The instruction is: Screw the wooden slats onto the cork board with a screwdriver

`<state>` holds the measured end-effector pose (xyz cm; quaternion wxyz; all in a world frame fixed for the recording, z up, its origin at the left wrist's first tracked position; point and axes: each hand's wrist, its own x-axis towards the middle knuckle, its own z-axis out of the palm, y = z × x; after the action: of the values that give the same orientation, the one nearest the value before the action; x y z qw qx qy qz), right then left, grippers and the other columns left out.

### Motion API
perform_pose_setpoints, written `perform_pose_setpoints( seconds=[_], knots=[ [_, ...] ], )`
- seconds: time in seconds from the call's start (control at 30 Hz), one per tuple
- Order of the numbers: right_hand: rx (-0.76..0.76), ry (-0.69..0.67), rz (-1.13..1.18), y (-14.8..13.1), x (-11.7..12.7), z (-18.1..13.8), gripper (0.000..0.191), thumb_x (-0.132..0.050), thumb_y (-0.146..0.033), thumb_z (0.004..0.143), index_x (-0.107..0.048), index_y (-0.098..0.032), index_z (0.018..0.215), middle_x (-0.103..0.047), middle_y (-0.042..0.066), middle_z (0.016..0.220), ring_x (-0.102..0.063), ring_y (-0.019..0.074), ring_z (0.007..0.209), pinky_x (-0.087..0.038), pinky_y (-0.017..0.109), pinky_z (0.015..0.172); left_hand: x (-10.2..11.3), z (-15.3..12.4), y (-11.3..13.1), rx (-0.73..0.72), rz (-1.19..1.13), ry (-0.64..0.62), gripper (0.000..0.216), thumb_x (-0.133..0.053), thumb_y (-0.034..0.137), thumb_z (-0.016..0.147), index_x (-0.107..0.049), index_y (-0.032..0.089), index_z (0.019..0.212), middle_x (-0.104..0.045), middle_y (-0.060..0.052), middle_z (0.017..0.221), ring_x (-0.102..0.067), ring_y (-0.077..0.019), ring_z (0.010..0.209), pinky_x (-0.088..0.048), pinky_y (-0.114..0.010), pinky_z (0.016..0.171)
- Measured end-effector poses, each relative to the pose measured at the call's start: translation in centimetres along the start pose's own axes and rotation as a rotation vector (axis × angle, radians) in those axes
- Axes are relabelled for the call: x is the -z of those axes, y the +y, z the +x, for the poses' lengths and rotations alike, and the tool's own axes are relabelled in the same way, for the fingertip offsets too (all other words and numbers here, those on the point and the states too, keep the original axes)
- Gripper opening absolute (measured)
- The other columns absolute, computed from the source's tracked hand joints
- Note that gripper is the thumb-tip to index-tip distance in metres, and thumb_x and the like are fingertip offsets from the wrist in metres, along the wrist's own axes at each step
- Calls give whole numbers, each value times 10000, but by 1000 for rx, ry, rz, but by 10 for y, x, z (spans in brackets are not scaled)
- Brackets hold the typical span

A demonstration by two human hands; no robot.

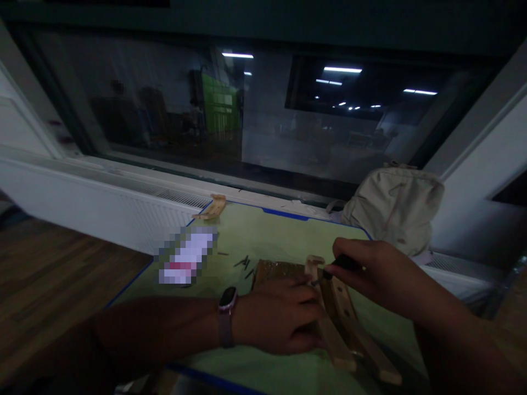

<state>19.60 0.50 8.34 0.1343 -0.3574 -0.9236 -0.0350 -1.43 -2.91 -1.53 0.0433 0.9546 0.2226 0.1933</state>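
My left hand [284, 315], with a watch [228, 307] on its wrist, presses down on a curved wooden piece [335, 343], fingers bent around its near side. A black-handled tool [346, 263] is gripped in my right hand [379, 269]. It looks like a screwdriver, and its tip points down at the wood near my left fingertips. Just right of that lies a second curved wooden strip [362, 334] with dark holes along it. Partly under my left hand is a flat brown block [278, 270], its near side hidden.
Several thin dark screws or nails [244, 262] lie on the pale green tabletop [263, 230]. Another curved wooden piece [214, 207] rests at the far left corner, near a blurred-out phone-like object [189, 255]. A beige backpack [397, 206] stands by the window, above the radiator [140, 214].
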Motion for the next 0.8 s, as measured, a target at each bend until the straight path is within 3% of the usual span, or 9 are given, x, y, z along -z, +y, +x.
perform_pose_setpoints(
  seconds=[0.23, 0.33, 0.47, 0.63, 0.73, 0.8],
  knots=[
    [-143, -61, -327, 6, -5, 6, 328, -546, -472, 905, -533, -210, 708, -648, 49, 594, -631, 235, 566, -232, 274, 498, 2, 1, 0, -10, 7, -15, 315, -516, 435, 967, -586, 151, 1084, -619, -98, 1131, -582, -254, 1074, -452, -369, 991],
    [-157, -62, -208, 4, -7, 4, 212, -533, -404, 915, -541, -201, 857, -678, 61, 710, -643, 235, 635, -307, 277, 521, 3, 2, 1, -4, -1, -12, 303, -545, 424, 953, -581, 157, 1092, -620, -88, 1119, -593, -245, 1044, -477, -355, 951],
    [-80, -82, 128, 1, -2, -5, 169, -569, -243, 869, -501, -215, 1021, -665, 61, 932, -633, 191, 770, -433, 274, 623, 3, 1, 1, -6, -10, -12, 308, -542, 430, 954, -580, 161, 1099, -622, -84, 1128, -601, -239, 1043, -486, -359, 945],
    [-9, -111, 297, -1, 0, -5, 101, -542, -136, 858, -555, -222, 908, -643, 26, 874, -604, 158, 766, -447, 252, 659, 2, 1, 1, -4, -8, -11, 311, -511, 427, 970, -593, 153, 1090, -620, -96, 1158, -581, -247, 1105, -447, -359, 1018],
    [-31, -70, 178, 1, -2, -2, 44, -632, -202, 826, -591, -209, 839, -651, 21, 794, -600, 160, 699, -407, 249, 606, 1, 0, 0, -9, 1, -18, 321, -500, 437, 974, -595, 147, 1073, -616, -100, 1163, -583, -247, 1101, -457, -356, 1005],
    [-74, -52, 28, 1, -4, 0, 152, -687, -304, 805, -590, -198, 756, -645, 23, 705, -588, 169, 624, -349, 256, 550, 1, 0, 1, 2, 8, -30, 335, -496, 452, 974, -590, 149, 1084, -616, -102, 1158, -592, -250, 1079, -477, -361, 969]
  ],
)
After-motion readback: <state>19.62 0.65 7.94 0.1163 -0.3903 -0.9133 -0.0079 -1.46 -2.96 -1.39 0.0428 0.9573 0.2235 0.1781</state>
